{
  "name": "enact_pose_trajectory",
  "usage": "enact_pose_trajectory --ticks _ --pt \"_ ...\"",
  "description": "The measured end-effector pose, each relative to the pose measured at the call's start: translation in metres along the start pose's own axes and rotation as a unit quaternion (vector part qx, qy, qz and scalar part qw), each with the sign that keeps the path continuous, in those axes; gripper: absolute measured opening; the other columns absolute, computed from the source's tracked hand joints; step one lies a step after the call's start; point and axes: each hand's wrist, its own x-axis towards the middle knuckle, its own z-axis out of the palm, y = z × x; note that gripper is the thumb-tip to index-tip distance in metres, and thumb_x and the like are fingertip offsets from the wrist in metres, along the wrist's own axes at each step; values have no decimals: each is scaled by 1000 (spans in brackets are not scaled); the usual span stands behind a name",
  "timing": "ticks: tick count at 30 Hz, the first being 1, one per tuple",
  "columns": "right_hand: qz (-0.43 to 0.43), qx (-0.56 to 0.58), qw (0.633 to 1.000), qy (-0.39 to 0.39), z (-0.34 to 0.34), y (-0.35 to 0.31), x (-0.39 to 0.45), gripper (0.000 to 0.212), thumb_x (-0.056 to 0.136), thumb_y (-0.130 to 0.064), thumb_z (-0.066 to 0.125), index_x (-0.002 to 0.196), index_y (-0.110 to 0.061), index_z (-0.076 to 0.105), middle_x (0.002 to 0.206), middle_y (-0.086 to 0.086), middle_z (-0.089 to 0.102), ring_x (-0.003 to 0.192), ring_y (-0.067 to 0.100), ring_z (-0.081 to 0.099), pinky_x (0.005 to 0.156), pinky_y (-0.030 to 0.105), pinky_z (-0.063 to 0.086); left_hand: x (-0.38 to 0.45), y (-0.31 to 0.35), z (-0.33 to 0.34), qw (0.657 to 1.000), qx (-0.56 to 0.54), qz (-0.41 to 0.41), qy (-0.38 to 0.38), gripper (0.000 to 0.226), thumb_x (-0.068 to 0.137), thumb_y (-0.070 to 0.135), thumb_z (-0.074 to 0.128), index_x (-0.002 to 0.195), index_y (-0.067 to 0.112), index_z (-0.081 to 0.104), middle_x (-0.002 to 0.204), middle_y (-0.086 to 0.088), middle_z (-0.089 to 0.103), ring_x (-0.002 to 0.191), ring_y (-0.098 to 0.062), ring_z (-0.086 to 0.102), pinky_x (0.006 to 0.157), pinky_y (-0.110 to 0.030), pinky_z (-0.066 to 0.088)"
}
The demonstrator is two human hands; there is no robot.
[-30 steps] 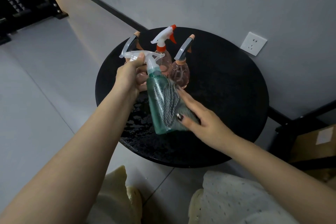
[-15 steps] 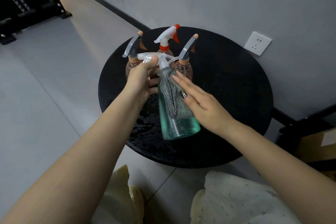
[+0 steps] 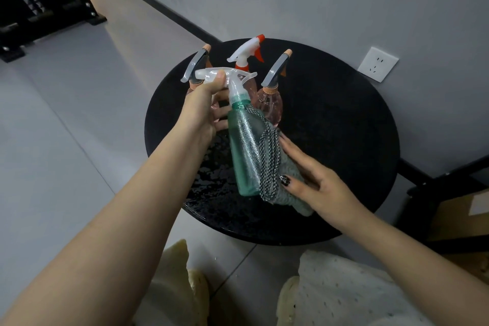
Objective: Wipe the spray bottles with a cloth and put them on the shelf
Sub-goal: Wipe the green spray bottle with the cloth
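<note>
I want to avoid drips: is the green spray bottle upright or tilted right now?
Tilted. The green spray bottle leans with its head up-left, held off the table by the left hand while the right hand presses the cloth against it.

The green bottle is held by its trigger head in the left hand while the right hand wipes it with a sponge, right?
Not a sponge: the head view shows the right hand pressing a cloth on the green bottle. The left hand does hold its trigger head.
</note>
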Motion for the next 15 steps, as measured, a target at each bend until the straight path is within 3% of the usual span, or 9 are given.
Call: enact_pose_trajectory --ticks 2,5,7,9,12,15 --pt "27 47 999 -2 0 -4 5 67 78 -50 63 134 -35 31 145 -19 36 132 -2 35 102 11 32 0 0 1 1000 -9 1 0 39 93 33 52 122 8 52 71 3 58 48 -12 61 48 -26 51" --pt "75 99 992 -4 1 -7 17 72 69 -50 70 129 -44 30 121 -40 51 117 -10 48 89 7 40 -4 -1 5 999 16 11 -26 25 95 33 49 99 11 59 74 3 57 48 -8 59 49 -24 50" --pt "101 130 986 -2 0 -4 27 76 64 -51 75 128 -45 34 119 -32 58 115 -4 53 88 12 44 -6 -5 7 998 32 24 -52 23 95 34 47 91 15 60 80 1 56 60 -11 61 57 -28 49" --pt "131 163 978 -6 -2 -2 34 74 63 -41 78 128 -41 41 118 -17 64 113 7 58 87 20 48 -7 -9 10 996 33 37 -70 23 94 36 48 93 17 61 92 -4 57 80 -23 60 66 -34 50" --pt "151 191 970 -8 -2 1 39 59 64 -30 73 119 -32 50 106 -9 69 99 9 65 79 22 51 -9 -15 13 994 44 47 -84 24 93 37 48 100 16 58 96 -8 53 81 -26 52 62 -31 46" --pt "139 207 968 24 4 1 38 56 60 -34 71 113 -24 55 95 -8 71 90 10 67 72 21 52 -11 -16 16 993 75 37 -89 33 92 41 49 111 14 57 99 -6 58 85 -24 58 67 -32 47"
